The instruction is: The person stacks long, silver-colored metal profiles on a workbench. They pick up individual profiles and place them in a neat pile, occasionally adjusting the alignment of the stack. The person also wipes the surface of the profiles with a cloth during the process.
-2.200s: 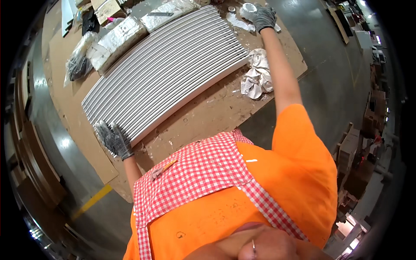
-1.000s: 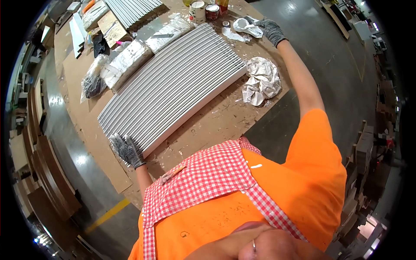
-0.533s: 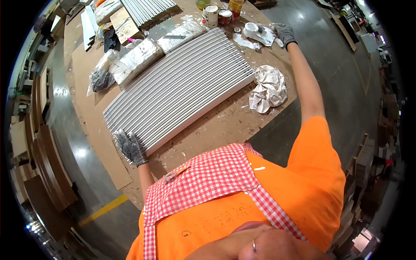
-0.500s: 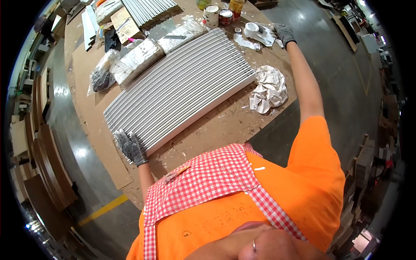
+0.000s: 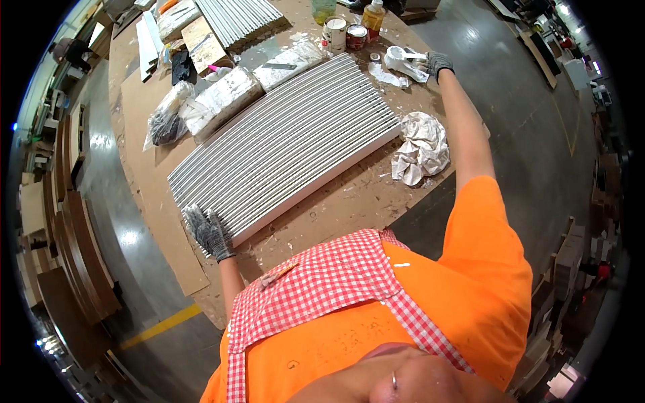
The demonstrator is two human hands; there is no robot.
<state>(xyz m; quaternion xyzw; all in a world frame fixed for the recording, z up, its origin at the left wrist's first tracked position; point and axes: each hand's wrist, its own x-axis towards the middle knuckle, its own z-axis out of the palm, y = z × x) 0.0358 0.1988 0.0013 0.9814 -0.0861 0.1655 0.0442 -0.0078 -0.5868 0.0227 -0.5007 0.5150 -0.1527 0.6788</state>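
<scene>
A large panel of white-and-grey parallel ribs [image 5: 289, 144] lies at an angle across the table. My left hand [image 5: 209, 234], in a grey knit glove with white smears, rests with its fingers stretched over the panel's near left corner. At the far right, my gloved right hand [image 5: 441, 64] is closed on what looks like a putty knife [image 5: 418, 56], partly hidden by the fingers. Its flat end reaches over a white-smeared tub [image 5: 401, 62]. Beside the tub lies a white-stained scrap [image 5: 390, 76].
A crumpled white cloth [image 5: 422, 148] sits right of the panel. Behind are paint cans [image 5: 334, 35], a bottle of amber liquid [image 5: 373, 17] and plastic-wrapped blocks [image 5: 225, 101]. Another ribbed panel [image 5: 238, 20] lies at the far side. A person [image 5: 72, 52] is at far left.
My right hand has drawn slightly nearer and turned beside the tub, and the flat tool now shows over it. My left hand stays on the panel's corner. The view has shifted slightly.
</scene>
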